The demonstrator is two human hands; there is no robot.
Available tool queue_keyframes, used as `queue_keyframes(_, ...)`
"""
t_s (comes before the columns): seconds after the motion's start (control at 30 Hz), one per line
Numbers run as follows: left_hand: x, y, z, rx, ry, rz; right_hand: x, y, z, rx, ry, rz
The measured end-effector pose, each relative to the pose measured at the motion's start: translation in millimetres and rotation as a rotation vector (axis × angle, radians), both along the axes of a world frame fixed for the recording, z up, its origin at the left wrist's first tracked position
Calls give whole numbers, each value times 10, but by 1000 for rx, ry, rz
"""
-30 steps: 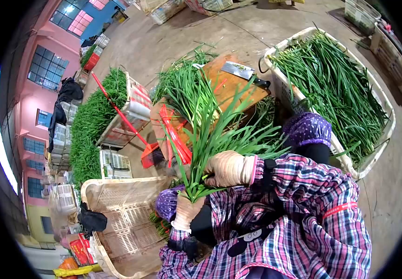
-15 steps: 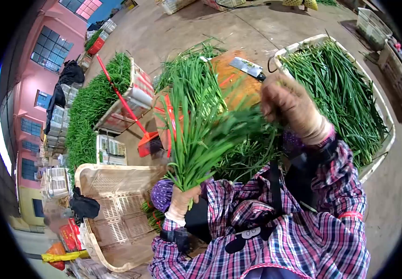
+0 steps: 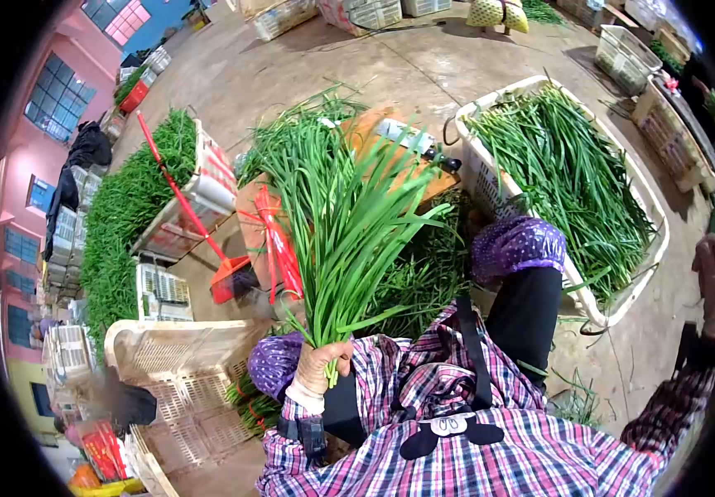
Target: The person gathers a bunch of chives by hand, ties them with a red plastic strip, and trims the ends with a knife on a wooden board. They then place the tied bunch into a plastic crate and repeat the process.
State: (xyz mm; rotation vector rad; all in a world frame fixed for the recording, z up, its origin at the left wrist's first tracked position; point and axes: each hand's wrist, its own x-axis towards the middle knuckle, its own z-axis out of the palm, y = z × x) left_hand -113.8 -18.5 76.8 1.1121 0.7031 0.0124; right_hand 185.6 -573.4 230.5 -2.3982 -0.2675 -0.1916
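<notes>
My left hand [image 3: 324, 364] is closed around the lower ends of a bunch of garlic chives [image 3: 345, 248], whose long leaves fan upward. Far out to the right, near the edge of the view, my right hand [image 3: 712, 282] is stretched out with its fingers extended; I make out nothing held in it. Behind the bunch, an orange-brown board [image 3: 374, 137] carries more chives [image 3: 291, 149] and a cleaver [image 3: 404, 134] with a dark handle. Red ties [image 3: 279, 244] hang at the board's near left side. Loose dark green leaves [image 3: 423, 282] lie in front of my lap.
A white crate [image 3: 664, 240] heaped with chives stands at the right. On the left is a tan crate [image 3: 171, 335] with a tied bundle [image 3: 254, 402] beside it. A red long-handled dustpan [image 3: 229, 277] leans by another chive-filled crate [image 3: 212, 166].
My right hand has swung from above the board out to the far right. My left hand still grips the chives. The view has shifted, showing more of the right-hand side.
</notes>
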Motion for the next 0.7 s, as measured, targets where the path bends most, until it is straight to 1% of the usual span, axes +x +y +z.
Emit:
queue_keyframes(0.03, 25, -3, -23, -70, -26, -16, -11, -414, -306, -90, -124, 47)
queue_keyframes(0.1, 72, -15, -61, -85, -75, -112, -436, -770, -642, -42, 120, -161)
queue_keyframes(0.17, 112, -27, -85, -108, -97, -157, -718, -1815, -1655, 360, 425, -358)
queue_keyframes(0.2, 121, -34, -92, -113, -102, -154, -1078, -1029, -1293, -153, 508, -315)
queue_keyframes(0.23, 131, -34, -98, -141, -72, -174, -1264, -1637, -2052, 386, 556, -407)
queue_keyframes(0.27, 129, -32, -100, -167, -40, -191, -1486, -1176, -1876, -194, 786, -460)
queue_keyframes(0.3, 124, -30, -99, -167, -42, -174, -1637, -830, -1773, -173, 1025, -496)
queue_keyframes(0.37, 106, -25, -78, -113, 15, -213, -1866, -483, -1759, -721, 934, -137)
queue_keyframes(0.4, 88, -14, -87, -108, 37, -194, -1760, -475, -1805, -727, 929, -116)
queue_keyframes(0.47, 91, -29, 21, -57, 71, -179, -1559, -490, -1912, -404, 780, -132)
queue_keyframes(0.5, 96, -38, 60, -24, 71, -179, -1288, -252, -1712, -380, 728, -126)
queue_keyframes(0.53, 107, -37, 80, -29, 83, -202, -1030, -66, -1535, -273, 586, 27)
queue_keyframes(0.57, 99, -44, 83, -29, 77, -194, -767, -75, -1662, 91, 461, 88)
queue_keyframes(0.6, 79, -47, 65, 15, 84, -214, -645, 591, -1094, 262, 494, 57)
queue_keyframes(0.63, 50, -48, 34, 59, 93, -234, -498, 984, -730, 163, 394, 165)
queue_keyframes(0.67, -4, -42, -59, 76, 113, -237, -485, 1438, -348, 265, 374, 271)
queue_keyframes(0.7, -25, -59, -49, 60, 109, -244, -447, 1792, -76, 284, 306, 415)
